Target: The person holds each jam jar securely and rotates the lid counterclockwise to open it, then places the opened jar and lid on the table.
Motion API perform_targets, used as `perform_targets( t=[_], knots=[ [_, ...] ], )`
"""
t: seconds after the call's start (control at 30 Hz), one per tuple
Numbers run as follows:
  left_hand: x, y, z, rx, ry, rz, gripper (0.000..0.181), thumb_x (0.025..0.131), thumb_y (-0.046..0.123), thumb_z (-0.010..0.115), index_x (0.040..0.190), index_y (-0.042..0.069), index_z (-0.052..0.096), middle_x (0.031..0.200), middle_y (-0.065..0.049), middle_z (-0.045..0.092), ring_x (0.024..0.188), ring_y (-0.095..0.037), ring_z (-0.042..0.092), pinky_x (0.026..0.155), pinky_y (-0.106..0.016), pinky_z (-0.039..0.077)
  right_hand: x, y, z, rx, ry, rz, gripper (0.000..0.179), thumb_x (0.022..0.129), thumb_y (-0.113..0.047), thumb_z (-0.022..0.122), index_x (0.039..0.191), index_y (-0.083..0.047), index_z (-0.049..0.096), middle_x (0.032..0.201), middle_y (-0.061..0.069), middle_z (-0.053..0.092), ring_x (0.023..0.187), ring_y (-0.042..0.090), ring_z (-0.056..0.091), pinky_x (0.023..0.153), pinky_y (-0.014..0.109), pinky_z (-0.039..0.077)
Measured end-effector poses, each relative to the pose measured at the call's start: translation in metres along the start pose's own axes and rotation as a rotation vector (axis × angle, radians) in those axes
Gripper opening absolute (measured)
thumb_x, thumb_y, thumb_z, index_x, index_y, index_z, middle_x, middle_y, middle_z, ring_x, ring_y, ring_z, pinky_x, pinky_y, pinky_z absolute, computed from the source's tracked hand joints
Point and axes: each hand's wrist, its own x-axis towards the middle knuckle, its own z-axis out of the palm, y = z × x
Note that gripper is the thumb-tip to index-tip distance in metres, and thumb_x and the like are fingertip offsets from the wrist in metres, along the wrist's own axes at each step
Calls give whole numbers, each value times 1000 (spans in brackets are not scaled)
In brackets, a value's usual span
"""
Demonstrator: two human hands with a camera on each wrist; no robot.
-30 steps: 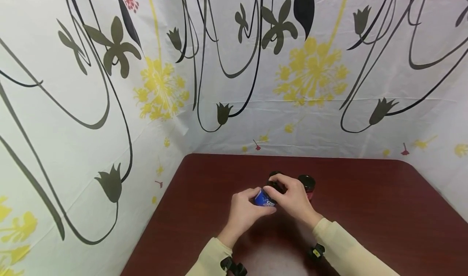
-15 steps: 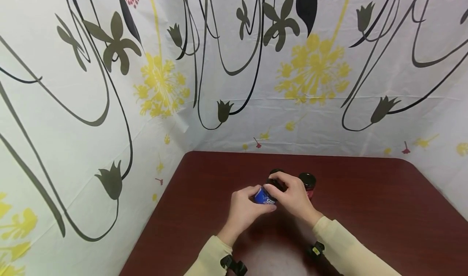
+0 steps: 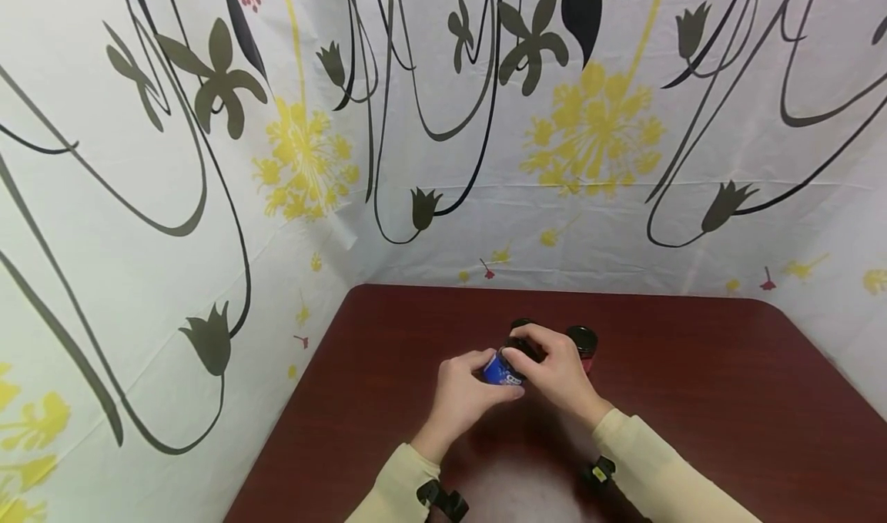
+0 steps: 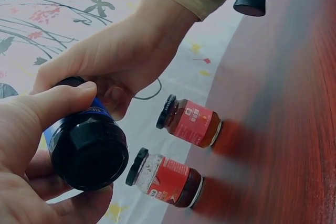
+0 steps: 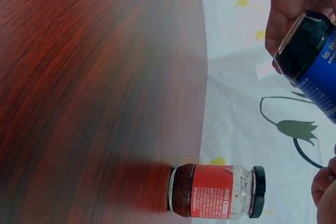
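Note:
A small glass jar with dark contents and a blue label is held tilted above the table between both hands. My left hand grips its blue-labelled body, thumb on the near side. Around the upper, black end of the jar curl the fingers and thumb of my right hand, covering most of it. The left wrist view shows the jar's dark rounded end facing the camera. In the right wrist view, dark glass shows beside the blue label.
Two red-labelled jars with black lids, one amber-red jar and one partly filled jar, stand upright on the brown wooden table behind the hands. A floral-patterned sheet hangs at the table's back and left.
The head view has tilted down slightly, then steadied. Both hands keep their grip in nearly the same place, and the blue label's lettering has turned a little.

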Motion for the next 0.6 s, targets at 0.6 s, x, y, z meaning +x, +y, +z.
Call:
perform_targets(
  t=[0.6],
  knots=[
    [-2,0,5,14,38,14,67,70,42,92,128,16,71,107,6,71,86,-7,66,71,-24,56,-1,2,0,23,6,-43,25,93,-26,74,117,-29,67,102,-12,67,74,8,60,62,26,51]
  ],
)
